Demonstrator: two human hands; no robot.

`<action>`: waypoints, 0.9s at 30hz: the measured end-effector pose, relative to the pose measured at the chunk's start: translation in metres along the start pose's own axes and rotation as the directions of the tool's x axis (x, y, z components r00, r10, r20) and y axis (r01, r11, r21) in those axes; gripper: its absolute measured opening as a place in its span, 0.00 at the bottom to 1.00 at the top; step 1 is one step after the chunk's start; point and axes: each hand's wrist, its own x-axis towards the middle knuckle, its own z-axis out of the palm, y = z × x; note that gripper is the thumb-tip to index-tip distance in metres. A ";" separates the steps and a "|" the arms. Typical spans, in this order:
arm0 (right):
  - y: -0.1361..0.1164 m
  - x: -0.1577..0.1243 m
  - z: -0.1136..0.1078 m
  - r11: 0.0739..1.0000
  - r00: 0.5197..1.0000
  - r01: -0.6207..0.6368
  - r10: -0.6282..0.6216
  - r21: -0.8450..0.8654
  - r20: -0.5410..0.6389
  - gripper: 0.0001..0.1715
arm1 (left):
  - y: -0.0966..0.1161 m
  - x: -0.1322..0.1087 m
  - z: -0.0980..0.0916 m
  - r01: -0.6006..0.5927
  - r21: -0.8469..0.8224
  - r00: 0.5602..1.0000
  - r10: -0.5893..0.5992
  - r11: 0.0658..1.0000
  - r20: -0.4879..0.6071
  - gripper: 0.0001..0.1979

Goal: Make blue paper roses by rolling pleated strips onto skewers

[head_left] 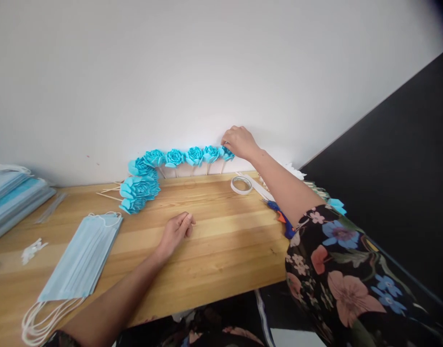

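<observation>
My right hand [240, 141] reaches to the wall, its fingers closed on the top of a blue artificial flower [228, 154] at the right end of a row. Part of that flower is hidden behind the fingers. Beside it, several more blue flowers [194, 156] on thin sticks lean against the wall. The row bends round at the left, where other blue flowers [139, 187] lie bunched with their sticks pointing left. Loosely curled, my left hand [177, 230] rests on the wooden table [221, 250], and nothing shows in it.
A roll of white tape [241, 185] and a blue glue gun [284, 220] are at the right, partly behind my forearm. Pale blue face masks [82, 260] lie at the left, near a larger stack [15, 202], clear sticks [52, 208] and small white pieces [33, 250].
</observation>
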 end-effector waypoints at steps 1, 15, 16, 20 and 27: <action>-0.001 0.002 -0.001 1.000 1.000 -0.018 0.018 0.001 0.002 0.09 | 0.000 0.000 0.000 -0.001 -0.001 1.000 0.001 1.000 0.001 0.27; 0.006 -0.042 0.012 0.631 0.758 -0.251 0.600 0.734 -0.256 0.20 | 0.000 0.002 -0.001 -0.013 -0.015 1.000 0.013 1.000 0.026 0.25; 0.003 -0.048 0.020 0.555 0.699 -0.265 0.674 0.789 -0.239 0.20 | 0.000 0.002 -0.001 -0.015 -0.016 0.999 0.016 1.000 0.028 0.25; -0.023 -0.069 0.052 0.437 0.528 -0.317 0.819 0.842 -0.226 0.14 | 0.000 0.001 0.000 -0.017 -0.009 1.000 0.017 1.000 0.024 0.25; -0.073 -0.089 0.084 0.481 0.690 -0.402 0.719 0.780 -0.088 0.25 | -0.003 0.002 0.000 -0.020 -0.019 1.000 0.020 1.000 0.022 0.25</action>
